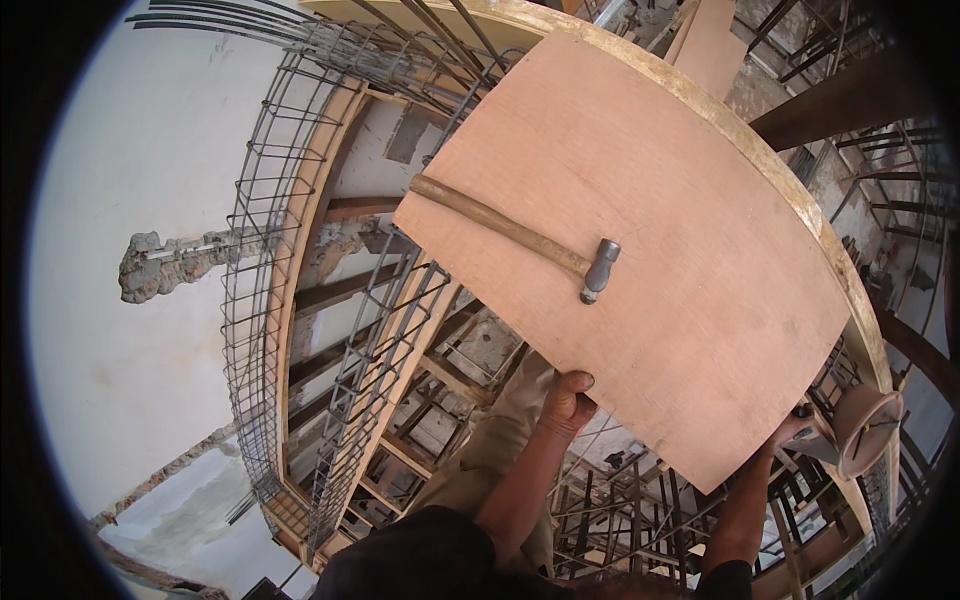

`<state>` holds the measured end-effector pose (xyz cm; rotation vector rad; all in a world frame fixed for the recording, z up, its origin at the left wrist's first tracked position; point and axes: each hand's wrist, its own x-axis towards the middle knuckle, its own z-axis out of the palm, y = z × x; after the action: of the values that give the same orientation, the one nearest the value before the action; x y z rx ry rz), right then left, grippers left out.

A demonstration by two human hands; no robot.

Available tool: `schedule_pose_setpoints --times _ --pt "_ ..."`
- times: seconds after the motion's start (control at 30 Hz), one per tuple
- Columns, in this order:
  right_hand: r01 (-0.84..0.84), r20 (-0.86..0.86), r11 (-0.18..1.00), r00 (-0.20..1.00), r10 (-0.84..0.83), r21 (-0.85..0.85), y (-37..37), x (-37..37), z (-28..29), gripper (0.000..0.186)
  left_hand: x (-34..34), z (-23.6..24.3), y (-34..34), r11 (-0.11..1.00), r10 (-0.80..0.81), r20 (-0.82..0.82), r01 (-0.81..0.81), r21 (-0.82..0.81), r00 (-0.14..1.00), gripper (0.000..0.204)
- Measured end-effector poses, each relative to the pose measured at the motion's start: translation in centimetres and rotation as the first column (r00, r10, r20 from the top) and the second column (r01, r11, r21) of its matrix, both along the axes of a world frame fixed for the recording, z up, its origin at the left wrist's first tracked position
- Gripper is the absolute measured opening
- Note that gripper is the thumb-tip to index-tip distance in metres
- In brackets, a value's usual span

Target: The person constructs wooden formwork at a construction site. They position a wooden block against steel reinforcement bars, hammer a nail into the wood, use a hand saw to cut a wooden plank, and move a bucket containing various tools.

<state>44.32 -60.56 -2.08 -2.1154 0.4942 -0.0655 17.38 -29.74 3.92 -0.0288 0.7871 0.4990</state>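
A pale pink-tan plywood board [680, 370] fills the upper centre and right. On it lies a ball-peen hammer [600, 265], its wooden handle toward the upper left. My left hand [570, 405] is closed on the board's near edge, thumb on top. My right hand [787, 430] is closed at the board's lower right edge, fingers partly hidden beside a small dark thing I cannot make out. Under and around the board are rebar cages [250, 280] and timber formwork [415, 365].
A white wall [110, 150] with a broken-out patch stands at left. A round, pale container [865, 435] sits by my right hand. My trousered leg [480, 450] is above open framing with gaps to a lower level. Steel bars and dark beams [820, 95] cross at upper right.
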Motion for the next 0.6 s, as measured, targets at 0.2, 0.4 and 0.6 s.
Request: schedule_pose_setpoints --times 0.2,0.4,0.6 --pt "-0.033 0.035 0.971 0.998 0.042 -0.237 -2.1 0.9 -1.8 0.045 -7.7 1.2 -1.0 0.993 0.105 0.042 -0.103 -0.048 0.994 0.088" --pt "-0.05 0.049 0.928 0.996 0.073 -0.369 -4.6 3.1 -2.4 0.052 -13.7 0.3 -0.1 0.948 0.314 0.118 -0.319 0.02 0.942 0.081" --pt "0.028 -0.017 0.954 0.999 -0.035 -0.299 -3.2 2.7 -1.8 0.058 -16.3 2.1 5.4 0.871 0.44 0.175 -0.466 0.156 0.881 0.076"
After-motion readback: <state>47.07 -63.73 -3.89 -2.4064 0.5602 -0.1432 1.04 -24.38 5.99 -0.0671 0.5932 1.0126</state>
